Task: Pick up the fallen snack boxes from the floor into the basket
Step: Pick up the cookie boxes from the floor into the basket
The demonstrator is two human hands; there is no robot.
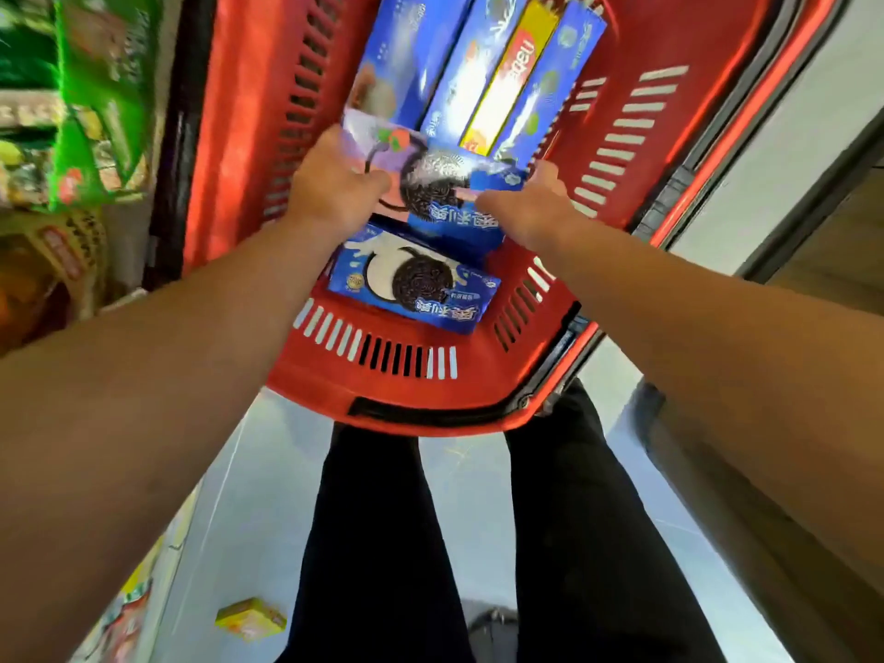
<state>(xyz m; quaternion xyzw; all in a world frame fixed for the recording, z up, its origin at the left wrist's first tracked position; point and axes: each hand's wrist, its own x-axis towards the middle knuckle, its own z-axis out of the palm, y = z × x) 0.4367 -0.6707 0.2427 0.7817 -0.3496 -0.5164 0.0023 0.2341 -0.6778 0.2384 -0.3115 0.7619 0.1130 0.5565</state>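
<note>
Red basket w/ slotted walls, slots showing white or black, black trim along rim. Inside, toward 12 o'clock: blue boxes w/ white swirls, one yellow box w/ red lettering betw. them. Centre: pink-and-lilac box w/ black embossed cookie pic, blue corner. Just below, at 6 o'clock of it: blue box, black cookie, white cream splash. Black trousers. Pale grey floor. Yellow box on floor at 7 o'clock. Green packs at 10 o'clock, blurred.
</note>
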